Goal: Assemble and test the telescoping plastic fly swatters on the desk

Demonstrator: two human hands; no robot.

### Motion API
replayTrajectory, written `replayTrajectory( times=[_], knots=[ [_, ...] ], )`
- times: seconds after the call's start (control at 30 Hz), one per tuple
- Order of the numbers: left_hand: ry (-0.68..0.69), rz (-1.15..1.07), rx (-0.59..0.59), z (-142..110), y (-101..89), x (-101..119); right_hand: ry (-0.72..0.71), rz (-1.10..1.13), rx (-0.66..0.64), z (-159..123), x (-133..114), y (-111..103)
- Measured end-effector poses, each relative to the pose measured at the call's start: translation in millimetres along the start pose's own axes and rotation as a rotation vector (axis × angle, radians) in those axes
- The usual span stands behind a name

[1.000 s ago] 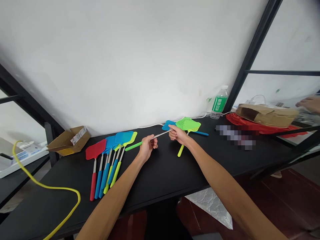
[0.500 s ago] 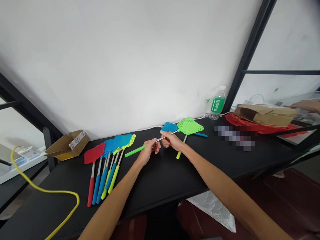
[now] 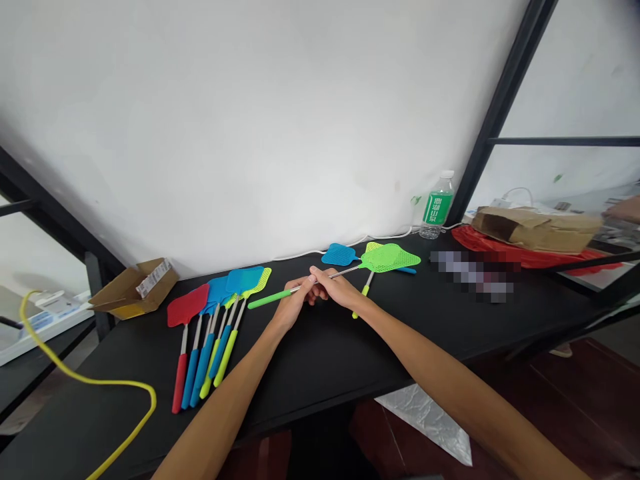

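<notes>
A green fly swatter (image 3: 393,259) is held across the front of me, its head to the right and its green handle to the left. My left hand (image 3: 296,301) is closed on the metal rod near the handle. Right beside it, my right hand (image 3: 333,287) grips the rod closer to the head; the two hands nearly touch. Behind the held swatter lie a blue fly swatter (image 3: 339,254) and a yellow-green fly swatter (image 3: 366,291), both partly covered. To the left, a row of red, blue and yellow-green swatters (image 3: 204,360) lies on the black table (image 3: 310,353).
An open cardboard box (image 3: 127,297) stands at the back left. A yellow cable (image 3: 107,383) curves over the left end. At the right are a water bottle (image 3: 437,207) and flattened cardboard (image 3: 540,229) on red plastic (image 3: 465,239). A metal frame post (image 3: 495,127) rises behind.
My right hand has slid left along the rod to meet my left hand. The swatter's head has shifted slightly right and down. A person's hand at the far right has moved mostly out of sight.
</notes>
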State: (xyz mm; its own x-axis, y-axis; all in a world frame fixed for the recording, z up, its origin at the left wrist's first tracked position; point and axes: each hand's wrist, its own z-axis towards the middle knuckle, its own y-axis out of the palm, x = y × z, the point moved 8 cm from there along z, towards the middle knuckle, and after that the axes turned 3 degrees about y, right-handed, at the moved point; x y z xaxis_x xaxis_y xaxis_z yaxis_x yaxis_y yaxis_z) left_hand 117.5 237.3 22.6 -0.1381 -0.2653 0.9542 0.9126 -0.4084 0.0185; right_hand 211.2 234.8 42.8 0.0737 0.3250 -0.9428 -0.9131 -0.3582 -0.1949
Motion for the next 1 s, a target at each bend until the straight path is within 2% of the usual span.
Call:
replayTrajectory(
  times=[0.1,0.23,0.37,0.53,0.77,1.0],
  knots=[
    [0.008,-0.044,0.079,0,-5.0,3,-0.055,-0.044,0.11,-3,-6,-6],
    [0.03,-0.052,0.119,-1,-6.5,7,-0.112,-0.083,0.143,-7,-11,-7],
    [0.09,0.002,0.123,-2,-4.9,11,-0.139,-0.091,0.094,-6,-10,-2],
    [0.136,0.007,0.112,-2,-5.4,11,-0.063,-0.112,0.062,-6,-6,5],
    [0.112,0.035,0.032,-6,1.6,13,0.005,0.038,-0.021,-6,-4,17],
    [0.142,0.117,0.069,-11,7.1,26,0.03,0.211,-0.065,-1,14,24]
  ],
)
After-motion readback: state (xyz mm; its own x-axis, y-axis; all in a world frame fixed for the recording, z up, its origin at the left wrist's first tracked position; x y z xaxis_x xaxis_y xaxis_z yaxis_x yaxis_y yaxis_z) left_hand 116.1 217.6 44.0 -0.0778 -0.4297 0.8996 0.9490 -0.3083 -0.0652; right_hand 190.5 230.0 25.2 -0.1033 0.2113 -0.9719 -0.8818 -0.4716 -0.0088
